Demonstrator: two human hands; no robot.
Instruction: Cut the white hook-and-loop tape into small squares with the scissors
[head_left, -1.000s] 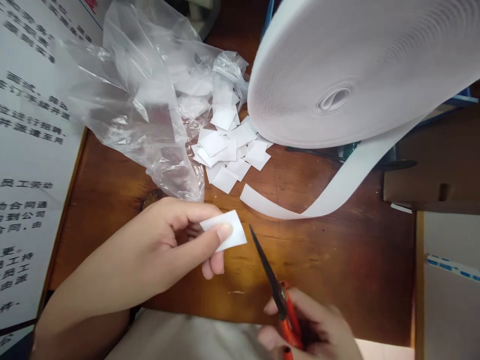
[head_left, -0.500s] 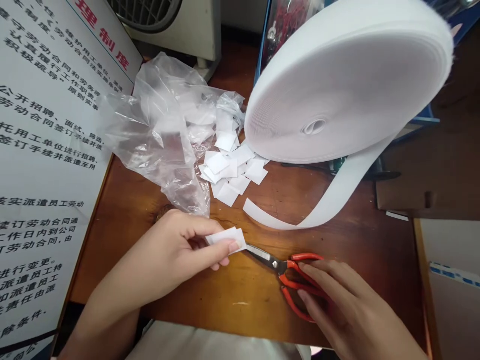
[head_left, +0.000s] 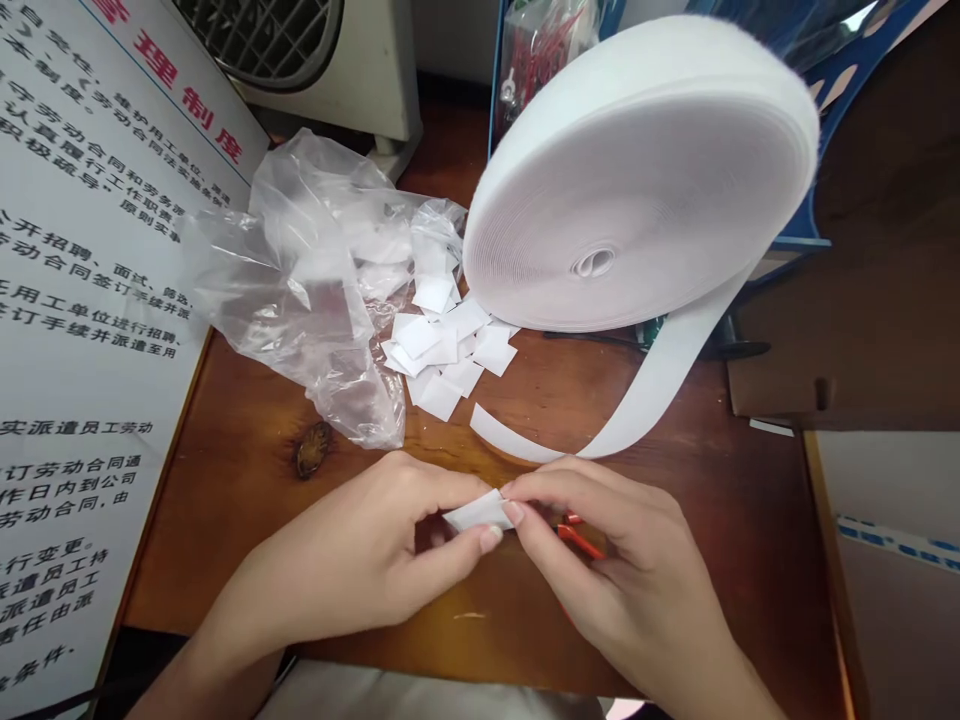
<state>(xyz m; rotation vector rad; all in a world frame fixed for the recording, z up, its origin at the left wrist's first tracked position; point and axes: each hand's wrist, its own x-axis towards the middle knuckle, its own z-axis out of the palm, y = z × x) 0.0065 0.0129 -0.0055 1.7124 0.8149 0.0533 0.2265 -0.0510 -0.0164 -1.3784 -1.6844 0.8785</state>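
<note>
A small cut piece of white hook-and-loop tape is pinched between the thumb and fingers of my left hand. At its right end, the thumb and forefinger of my right hand grip the same piece. Red-handled scissors lie on the table, mostly hidden beneath my right hand. Just beyond my hands, the loose end of a tape strip curves down from a large white roll. Left of that strip is a pile of cut white pieces.
A crumpled clear plastic bag spreads over the wooden table beside the pile. A printed board stands along the left, with a fan heater at the back. Behind the roll is a blue rack; a brown cardboard box stands right.
My right hand has left the scissors' handles and moved left, taking hold of the piece in my left hand. The scissors are now mostly covered. The view has shifted slightly.
</note>
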